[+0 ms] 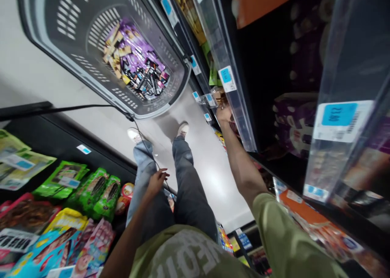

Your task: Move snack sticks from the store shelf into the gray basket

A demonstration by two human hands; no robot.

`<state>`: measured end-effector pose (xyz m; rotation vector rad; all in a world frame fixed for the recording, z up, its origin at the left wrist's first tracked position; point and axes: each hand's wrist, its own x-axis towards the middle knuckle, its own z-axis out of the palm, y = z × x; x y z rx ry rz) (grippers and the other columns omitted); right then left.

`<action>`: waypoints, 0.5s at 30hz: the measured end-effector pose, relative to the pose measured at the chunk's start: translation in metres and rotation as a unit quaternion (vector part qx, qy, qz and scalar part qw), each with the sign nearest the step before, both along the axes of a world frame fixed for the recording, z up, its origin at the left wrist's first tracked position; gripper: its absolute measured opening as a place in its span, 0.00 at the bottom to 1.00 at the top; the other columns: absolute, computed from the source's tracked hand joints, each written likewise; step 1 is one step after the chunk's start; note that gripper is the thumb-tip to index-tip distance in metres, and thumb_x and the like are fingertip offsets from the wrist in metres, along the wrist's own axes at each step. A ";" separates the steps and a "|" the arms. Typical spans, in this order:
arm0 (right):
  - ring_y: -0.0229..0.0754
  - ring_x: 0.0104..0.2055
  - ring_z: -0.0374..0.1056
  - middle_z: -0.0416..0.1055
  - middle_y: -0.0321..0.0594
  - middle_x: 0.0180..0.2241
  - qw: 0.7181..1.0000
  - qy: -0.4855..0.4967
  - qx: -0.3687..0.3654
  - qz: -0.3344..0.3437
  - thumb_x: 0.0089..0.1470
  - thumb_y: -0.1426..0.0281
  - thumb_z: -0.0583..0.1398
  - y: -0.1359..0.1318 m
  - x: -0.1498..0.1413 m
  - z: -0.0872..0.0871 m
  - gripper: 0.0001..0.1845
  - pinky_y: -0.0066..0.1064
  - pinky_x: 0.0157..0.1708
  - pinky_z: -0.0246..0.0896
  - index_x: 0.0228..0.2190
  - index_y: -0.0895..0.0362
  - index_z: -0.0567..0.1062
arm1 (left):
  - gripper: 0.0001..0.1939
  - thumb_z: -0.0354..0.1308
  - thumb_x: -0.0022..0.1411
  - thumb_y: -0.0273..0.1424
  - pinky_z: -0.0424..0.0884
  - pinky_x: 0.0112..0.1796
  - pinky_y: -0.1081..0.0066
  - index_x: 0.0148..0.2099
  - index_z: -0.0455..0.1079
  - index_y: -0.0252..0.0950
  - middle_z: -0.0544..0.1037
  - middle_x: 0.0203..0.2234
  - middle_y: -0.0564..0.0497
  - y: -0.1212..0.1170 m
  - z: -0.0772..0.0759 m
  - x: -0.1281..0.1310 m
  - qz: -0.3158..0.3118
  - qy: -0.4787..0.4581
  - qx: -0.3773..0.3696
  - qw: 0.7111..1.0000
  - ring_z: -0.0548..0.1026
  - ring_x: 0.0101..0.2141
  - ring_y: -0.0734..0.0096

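Note:
My right hand (224, 113) reaches into a low shelf on the right. Its fingers are closed at a small packet in clear and brown wrapping (218, 94); the shelf lip partly hides them. My left hand (158, 179) hangs in front of my legs, fingers loosely apart, with nothing visible in it. A thin black cord (145, 142) passes close by that hand and runs up to the rim of a grey shopping basket (100, 77). At the bottom of the basket lie several purple-wrapped snacks (137, 46), tan packets (115, 48) and small dark-wrapped pieces (149, 81).
Shelves with price tags (227, 78) and clear plastic fronts line the right side. Purple packs (294, 126) sit deeper in there. On the left shelf lie green snack bags (91, 188) and a blue bag (45, 249). My shoes (183, 129) stand on the pale floor (210, 176) between.

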<state>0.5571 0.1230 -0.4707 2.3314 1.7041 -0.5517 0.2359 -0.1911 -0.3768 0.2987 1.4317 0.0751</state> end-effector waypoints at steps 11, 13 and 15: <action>0.51 0.70 0.49 0.53 0.58 0.66 0.993 0.094 0.073 -0.001 0.62 0.72 0.47 -0.135 -0.127 0.018 0.30 0.51 0.66 0.50 0.64 0.63 0.56 | 0.20 0.49 0.63 0.32 0.75 0.38 0.67 0.53 0.72 0.28 0.84 0.37 0.39 -0.002 0.003 -0.013 -0.003 0.008 0.019 1.000 0.81 0.34 0.63; 0.49 0.70 0.48 0.53 0.56 0.67 0.988 0.138 0.015 0.060 0.60 0.74 0.48 -0.146 -0.167 0.020 0.30 0.49 0.67 0.48 0.63 0.62 0.59 | 0.20 0.50 0.63 0.31 0.75 0.38 0.66 0.53 0.72 0.29 0.84 0.37 0.40 -0.005 0.004 -0.019 0.003 0.005 0.021 1.000 0.81 0.34 0.62; 0.48 0.70 0.46 0.52 0.52 0.69 0.969 0.192 -0.042 0.147 0.59 0.76 0.50 -0.147 -0.205 0.023 0.30 0.47 0.68 0.46 0.63 0.61 0.60 | 0.20 0.51 0.62 0.31 0.75 0.39 0.65 0.53 0.72 0.30 0.84 0.38 0.41 -0.010 0.003 -0.027 0.011 0.004 0.023 1.000 0.81 0.35 0.62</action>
